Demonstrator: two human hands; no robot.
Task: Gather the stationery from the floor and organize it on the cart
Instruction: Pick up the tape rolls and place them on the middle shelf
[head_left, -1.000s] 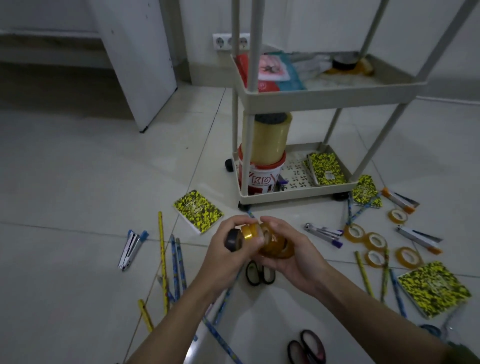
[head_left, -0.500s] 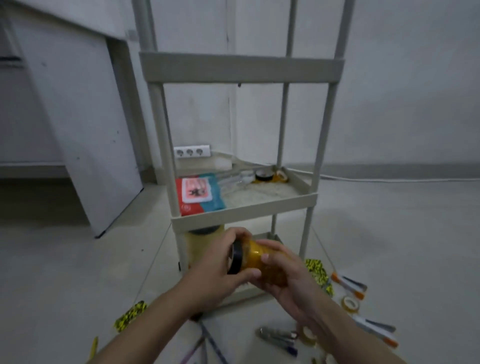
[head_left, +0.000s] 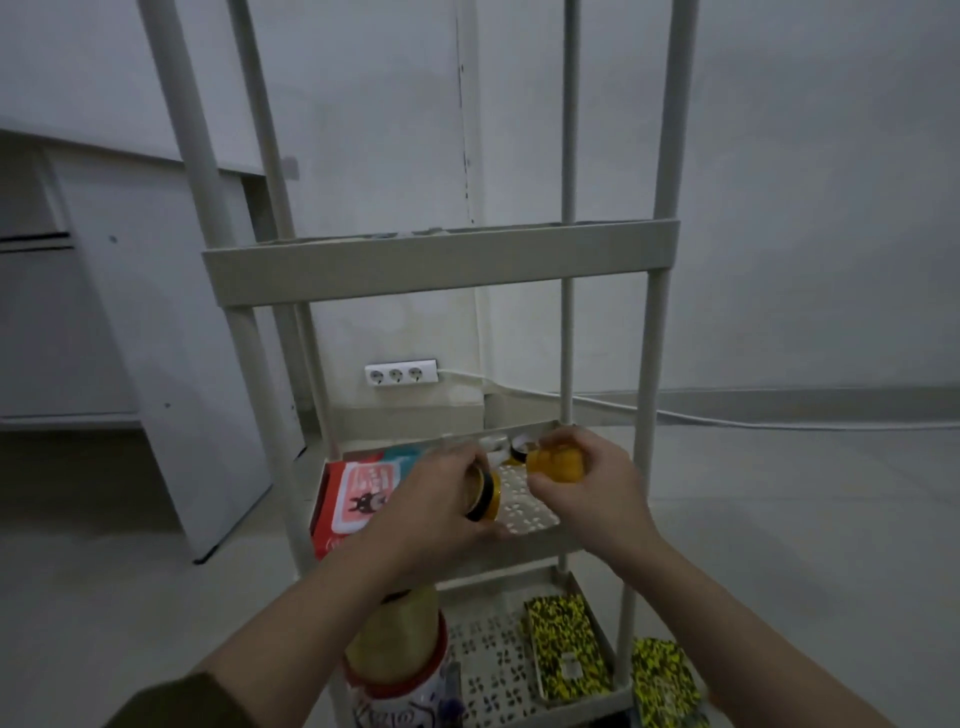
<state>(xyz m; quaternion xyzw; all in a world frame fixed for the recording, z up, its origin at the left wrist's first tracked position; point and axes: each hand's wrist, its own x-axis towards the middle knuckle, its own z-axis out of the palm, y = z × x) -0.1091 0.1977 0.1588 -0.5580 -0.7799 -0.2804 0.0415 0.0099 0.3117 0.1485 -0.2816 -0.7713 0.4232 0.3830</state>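
Observation:
Both my hands are over the middle shelf (head_left: 457, 564) of the beige cart (head_left: 441, 265). My left hand (head_left: 441, 499) grips a black and a yellow tape roll (head_left: 485, 500), held on edge above the perforated shelf floor. My right hand (head_left: 582, 480) holds a stack of amber tape rolls (head_left: 556, 464) near the shelf's back right corner. Two more tape rolls (head_left: 506, 448) lie at the back of that shelf, partly hidden by my fingers.
A red and teal packet (head_left: 358, 493) lies on the middle shelf's left side. The bottom shelf holds a big tape roll on a white tub (head_left: 395, 654) and a yellow-black notebook (head_left: 566, 647). Another such notebook (head_left: 662, 680) lies on the floor. A white cabinet (head_left: 171, 332) stands left.
My view rose from the floor to the cart. The hands lifted the tape rolls to the middle shelf and drew apart, each keeping part of the stack.

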